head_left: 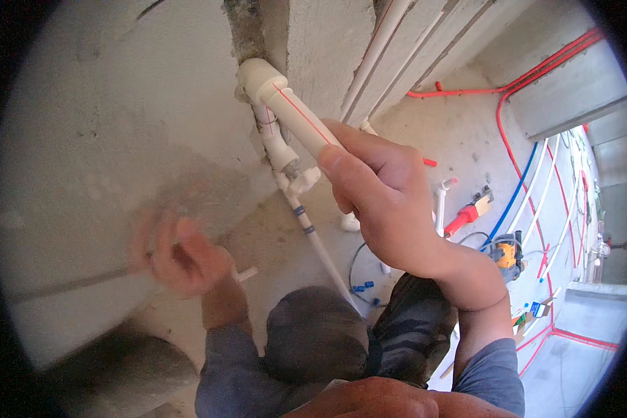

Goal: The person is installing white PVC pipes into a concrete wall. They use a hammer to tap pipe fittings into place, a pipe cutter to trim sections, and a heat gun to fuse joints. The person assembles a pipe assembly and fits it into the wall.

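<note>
My right hand (pixel 390 188) is wrapped round the near end of a white plastic pipe (pixel 299 115) with a red line along it. At its far end the pipe meets a white elbow fitting (pixel 259 75) at the wall. Below the elbow, another white fitting (pixel 280 150) leads to a thinner white pipe (pixel 324 258) with dark blue bands, running down toward the floor. To the left, before the grey wall (pixel 111 160), my left hand (pixel 188 258) is raised, apart from the pipes. Motion smears its fingers, so whether it holds anything is unclear.
A red-handled tool (pixel 467 217) and a yellow-and-black power tool (pixel 506 254) lie on the floor at right. Small blue pieces (pixel 362 287) lie near my legs. Red conduits (pixel 501 125), a blue pipe (pixel 514 195) and white pipes run along the right side.
</note>
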`<state>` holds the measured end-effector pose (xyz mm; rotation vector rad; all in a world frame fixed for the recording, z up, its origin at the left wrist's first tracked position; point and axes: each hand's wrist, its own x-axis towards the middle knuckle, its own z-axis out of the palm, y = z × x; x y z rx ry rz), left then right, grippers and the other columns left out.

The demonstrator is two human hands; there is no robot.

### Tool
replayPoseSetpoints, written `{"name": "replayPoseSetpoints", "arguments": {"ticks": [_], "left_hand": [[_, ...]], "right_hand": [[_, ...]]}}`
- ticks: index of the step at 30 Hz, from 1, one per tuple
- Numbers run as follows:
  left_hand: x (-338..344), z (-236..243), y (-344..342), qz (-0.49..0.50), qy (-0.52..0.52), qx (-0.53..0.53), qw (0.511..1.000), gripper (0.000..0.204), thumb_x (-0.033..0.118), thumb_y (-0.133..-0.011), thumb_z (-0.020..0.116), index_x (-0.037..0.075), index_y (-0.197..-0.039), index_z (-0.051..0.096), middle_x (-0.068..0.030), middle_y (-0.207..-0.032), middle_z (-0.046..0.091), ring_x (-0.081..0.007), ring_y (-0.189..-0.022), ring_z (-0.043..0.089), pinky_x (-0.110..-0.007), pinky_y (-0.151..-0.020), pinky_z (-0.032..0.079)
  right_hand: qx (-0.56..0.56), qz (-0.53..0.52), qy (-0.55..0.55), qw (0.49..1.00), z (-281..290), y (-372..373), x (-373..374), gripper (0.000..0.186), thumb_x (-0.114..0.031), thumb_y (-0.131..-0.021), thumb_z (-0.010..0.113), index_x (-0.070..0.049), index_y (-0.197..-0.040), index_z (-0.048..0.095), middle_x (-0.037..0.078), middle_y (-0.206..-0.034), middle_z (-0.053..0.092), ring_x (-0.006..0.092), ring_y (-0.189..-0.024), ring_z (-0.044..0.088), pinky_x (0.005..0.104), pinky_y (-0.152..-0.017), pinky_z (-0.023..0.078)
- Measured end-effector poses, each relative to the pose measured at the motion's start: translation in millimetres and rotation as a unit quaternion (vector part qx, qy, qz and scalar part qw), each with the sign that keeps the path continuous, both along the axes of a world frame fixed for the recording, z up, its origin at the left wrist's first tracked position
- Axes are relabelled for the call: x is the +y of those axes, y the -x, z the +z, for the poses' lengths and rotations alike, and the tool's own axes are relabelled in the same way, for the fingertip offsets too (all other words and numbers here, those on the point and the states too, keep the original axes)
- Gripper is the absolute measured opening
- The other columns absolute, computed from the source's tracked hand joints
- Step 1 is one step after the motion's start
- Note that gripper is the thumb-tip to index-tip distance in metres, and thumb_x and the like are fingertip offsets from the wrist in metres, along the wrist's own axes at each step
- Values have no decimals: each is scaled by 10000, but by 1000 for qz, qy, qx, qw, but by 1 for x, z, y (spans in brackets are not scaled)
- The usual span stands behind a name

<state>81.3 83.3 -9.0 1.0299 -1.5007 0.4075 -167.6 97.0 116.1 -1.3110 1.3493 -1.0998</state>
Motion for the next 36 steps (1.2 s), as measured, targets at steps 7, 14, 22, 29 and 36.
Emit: {"name": "replayPoseSetpoints", "arguments": {"ticks": [7,14,22,29,36], "left_hand": [[-33,18,-73,211,195,-254,924,308,282,-978,683,55,-1179,629,-181,-1327,491,-299,-1246,410,-474,-1035,332],[-41,17,-59,214,215,-204,931,241,215,-945,716,46,-1097,634,-162,-1273,449,-312,-1183,464,-498,-1004,438],[-39,21,-54,226,195,-202,933,250,215,-950,700,54,-1106,588,-161,-1281,434,-313,-1181,442,-468,-995,417],[-41,16,-63,228,199,-217,928,265,246,-952,685,63,-1111,579,-178,-1279,434,-313,-1174,412,-461,-999,371],[-39,16,-63,253,176,-233,922,278,203,-954,627,25,-1143,528,-213,-1318,388,-325,-1202,378,-513,-1038,301]], "right_hand": [[8,-8,13,1000,6,-6,0,258,-235,-1024,530,9,-955,580,141,-667,473,189,-637,446,390,-616,423],[14,-8,24,1000,3,-5,-2,246,-219,-1012,542,15,-961,598,194,-676,525,283,-605,488,411,-610,439],[-12,-1,22,1000,-2,-4,-5,411,-278,-1037,563,1,-1324,657,-46,-716,505,40,-646,423,243,-567,332],[-26,-4,21,999,-5,-6,-6,409,-278,-1033,574,11,-1309,662,-41,-731,526,40,-661,436,235,-578,343],[-14,3,43,999,-7,-7,-9,365,-265,-1035,553,15,-1231,681,-35,-736,539,43,-661,445,240,-578,353]]}}
